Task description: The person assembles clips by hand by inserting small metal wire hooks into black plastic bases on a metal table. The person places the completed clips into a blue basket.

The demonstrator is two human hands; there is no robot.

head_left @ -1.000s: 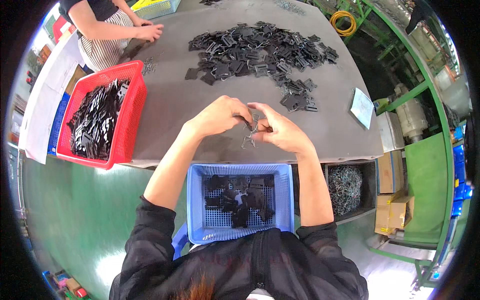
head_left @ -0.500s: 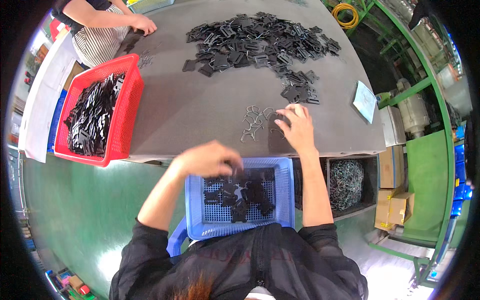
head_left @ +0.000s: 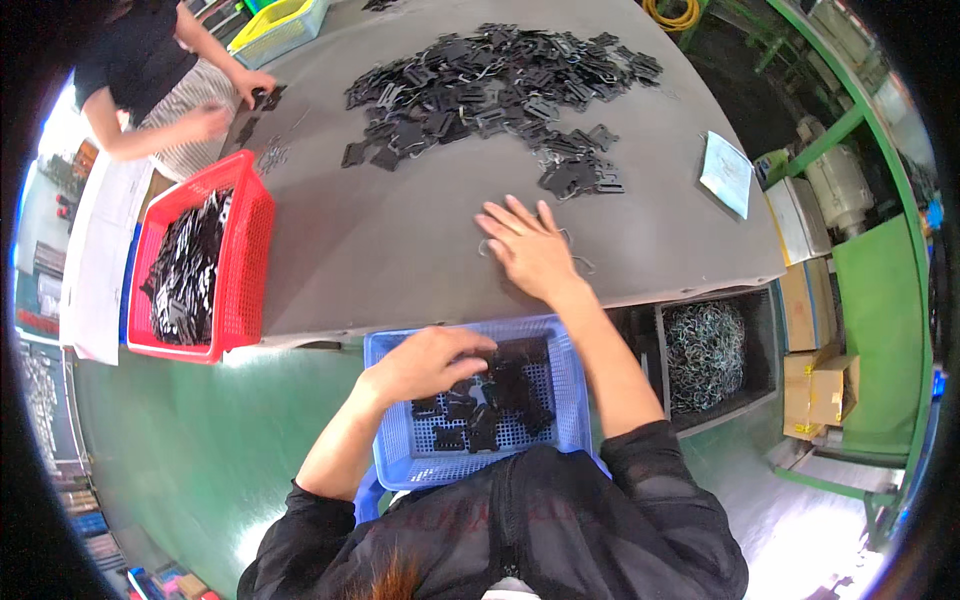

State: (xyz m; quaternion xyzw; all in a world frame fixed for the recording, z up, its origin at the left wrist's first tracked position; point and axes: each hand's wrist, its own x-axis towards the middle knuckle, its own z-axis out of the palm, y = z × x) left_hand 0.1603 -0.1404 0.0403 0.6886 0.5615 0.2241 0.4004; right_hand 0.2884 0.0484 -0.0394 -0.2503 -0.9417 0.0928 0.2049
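My right hand [head_left: 530, 250] lies palm down on the grey table, fingers spread. It covers most of a small group of bent wire hooks [head_left: 582, 266]; only a few of their ends show around it. My left hand [head_left: 428, 362] hovers over the near-left part of a blue plastic basket [head_left: 400, 462], its thumb apart from the curved fingers and nothing visible between them. Several flat black plastic pieces [head_left: 482, 436] lie in that basket. Beyond my right hand, a large heap of similar black pieces [head_left: 500, 85] mixed with wire hooks spreads across the table.
At left stands a red basket [head_left: 262, 250] filled with black pieces. A co-worker's hands [head_left: 255, 84] are at the table's far left, near a yellow and blue basket [head_left: 275, 35]. A dark crate of wire hooks [head_left: 705, 355] sits below the right edge. A light-blue paper [head_left: 725, 175] lies on the table.
My right hand has moved left and flattened over the wire hooks. The left hand, blurred before, is now steady above the blue basket. One hand of the co-worker has drawn back.
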